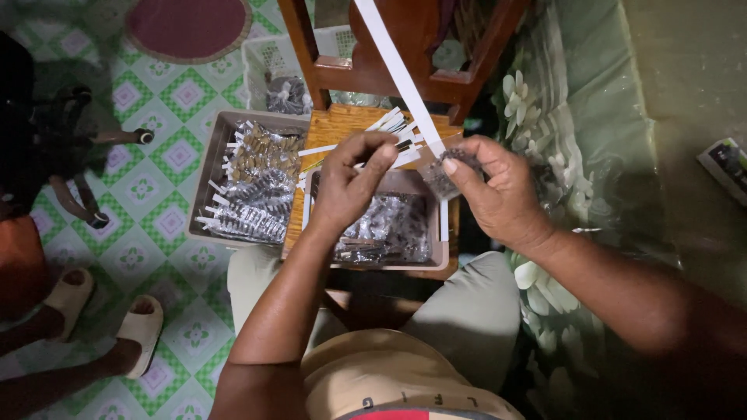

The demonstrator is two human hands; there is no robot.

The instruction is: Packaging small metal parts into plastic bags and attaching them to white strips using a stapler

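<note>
1. The fingers of the right hand (498, 190) pinch a small clear plastic packet of dark contents (445, 173), thumb on top, just above the right rim of a shallow grey tray (436, 260).
2. The fingers of the left hand (350, 187) are curled together, tips closed on the end of a thin white paper strip (405, 159); what else they grip cannot be told.
3. A long white band (397, 74) runs diagonally from the top of the frame down to the packet between the two hands.
4. Both hands hover close together over the grey tray, which is filled with shiny clear packets (385, 229) and sits on a small wooden tabletop (342, 124).
5. A fan of short white strips (393, 123) lies on the tabletop just behind the hands.
6. To the left, a second grey tray (214, 167) rests on the floor, stacked with rows of filled packets bearing white tabs (253, 187).
7. A brown wooden chair frame (389, 74) stands behind the tabletop, with a white plastic basket (261, 58) beyond it.
8. The person sits with knees in pale trousers (467, 311) either side of the tabletop.
9. The green-and-white patterned tile floor (163, 210) spreads left, where another person's feet in cream slippers (140, 330) show at the lower corner.
10. A green floral cloth (576, 101) covers the surface to the right.
</note>
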